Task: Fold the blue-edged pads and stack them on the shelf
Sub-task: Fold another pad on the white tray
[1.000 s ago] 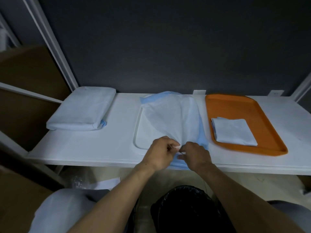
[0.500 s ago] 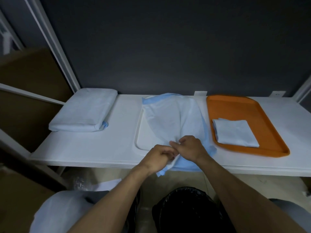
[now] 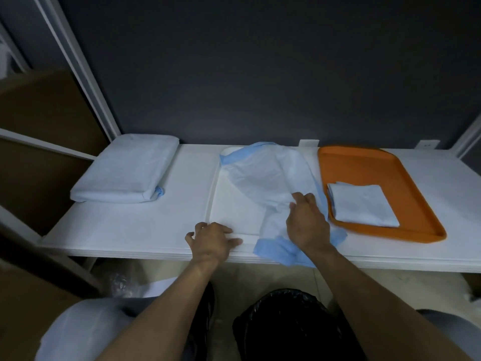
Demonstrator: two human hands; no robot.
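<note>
Blue-edged pad [image 3: 268, 178], a thin white sheet with pale blue borders, lies rumpled and unfolded mid-shelf. Its near blue edge droops over the shelf front.

Nearest, below the shelf: black crinkly bag-lined bin [image 3: 286, 321], glossy plastic.

Left hand [image 3: 213, 238] is released, fingers loosely spread. It rests on the front of the white flat shelf board [image 3: 117, 230], just left of the pad and holding nothing. Right hand [image 3: 307, 222] sits on the pad's near right part with fingers bent onto the sheet. Can't tell if it pinches a fold or only presses.

Under the pad is a white shallow tray [image 3: 223, 204] with rounded corners and a smooth, hard look. The pad covers its right side and the left side is bare.

To the right, an orange plastic tray [image 3: 364, 165], rigid with a raised rim, holds one small folded white pad [image 3: 364, 204], squarish and flat. Far left, a thick stack of folded pads [image 3: 125, 178] looks soft and pillowy, with a bit of blue edge poking out at its near right corner. Behind is a dark matte wall [image 3: 260, 74].

Progress judgement: partway through. Some pads are folded and stacked. The centre one is at the spreading or first-fold step, so it needs flattening, folding and placing. Whether more pads wait out of view is unknown. Material looks light and limp, so it likely creases and slides easily.
</note>
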